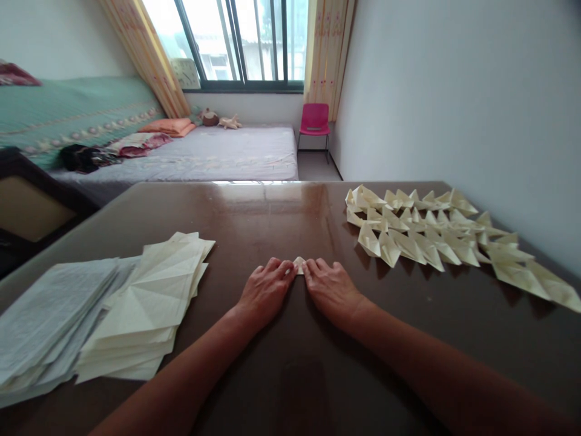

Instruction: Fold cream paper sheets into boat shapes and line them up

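Observation:
A small folded piece of cream paper [299, 264] lies on the brown table, its pointed tip facing away from me. My left hand [269, 283] presses on its left side with curled fingers. On its right side the fingers of my right hand [331, 286] are closed against it. Most of the paper is hidden under my fingertips. To the left is a stack of creased cream paper sheets [157, 287]. Rows of folded paper boats [417, 236], or similar pointed shapes, stand to the right.
A pile of greyish printed sheets [54, 315] lies at the table's left edge. Beyond the glossy brown table [254, 224] are a bed [245, 148] and a pink chair [315, 121]. A white wall [454, 91] runs along the right.

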A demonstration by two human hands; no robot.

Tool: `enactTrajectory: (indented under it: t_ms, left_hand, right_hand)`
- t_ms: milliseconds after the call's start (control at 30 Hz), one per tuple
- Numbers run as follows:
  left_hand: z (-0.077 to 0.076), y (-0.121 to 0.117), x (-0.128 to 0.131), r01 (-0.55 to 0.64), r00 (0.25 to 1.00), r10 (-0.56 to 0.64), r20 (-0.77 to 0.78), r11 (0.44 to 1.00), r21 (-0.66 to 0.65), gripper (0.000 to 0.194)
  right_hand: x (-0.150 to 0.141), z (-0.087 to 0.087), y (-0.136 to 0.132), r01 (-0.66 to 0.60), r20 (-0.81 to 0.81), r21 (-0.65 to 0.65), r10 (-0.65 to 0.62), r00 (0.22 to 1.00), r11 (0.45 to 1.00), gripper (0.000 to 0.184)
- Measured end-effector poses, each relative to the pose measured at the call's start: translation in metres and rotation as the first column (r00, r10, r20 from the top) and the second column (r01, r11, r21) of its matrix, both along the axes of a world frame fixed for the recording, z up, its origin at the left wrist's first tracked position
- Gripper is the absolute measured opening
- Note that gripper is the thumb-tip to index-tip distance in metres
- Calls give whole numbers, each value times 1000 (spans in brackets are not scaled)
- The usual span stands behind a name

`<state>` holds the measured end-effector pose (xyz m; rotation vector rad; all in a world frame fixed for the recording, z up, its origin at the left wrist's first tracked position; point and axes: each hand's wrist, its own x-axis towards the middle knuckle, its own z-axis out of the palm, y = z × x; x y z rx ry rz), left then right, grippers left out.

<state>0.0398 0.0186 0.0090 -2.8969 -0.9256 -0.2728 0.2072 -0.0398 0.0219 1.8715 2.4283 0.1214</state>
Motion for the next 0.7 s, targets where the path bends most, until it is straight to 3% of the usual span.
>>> enactTrajectory:
  t_ms: [200, 367, 433, 533, 633, 700]
  left_hand:
    - [2, -4, -2, -27, 999, 27, -44, 999, 18, 30]
    - [-6, 1, -10, -8, 992, 11, 122, 1000, -25, 29]
    - [-10, 5, -12, -7, 979, 16, 202, 999, -47, 27]
    - [-14, 9, -13, -20, 960, 41, 276, 997, -76, 24]
    - [-14, 11, -12, -52, 951, 83, 299, 993, -110, 24]
    - [-13, 11, -10, -73, 945, 116, 306, 986, -147, 23]
  right_hand:
    - [-2, 7, -4, 70, 32, -67, -68, 997, 995, 29]
    - [20, 9, 16, 106, -172, 24, -101, 980, 994, 19]
    - [32, 2, 26, 110, -350, 51, -86, 933, 993, 27]
    - [41, -13, 36, 84, -593, -36, -89, 800, 996, 40]
    - [37, -22, 38, 25, -748, -89, -83, 658, 996, 37]
    - [31, -24, 35, 0, -785, -48, -38, 618, 999, 32]
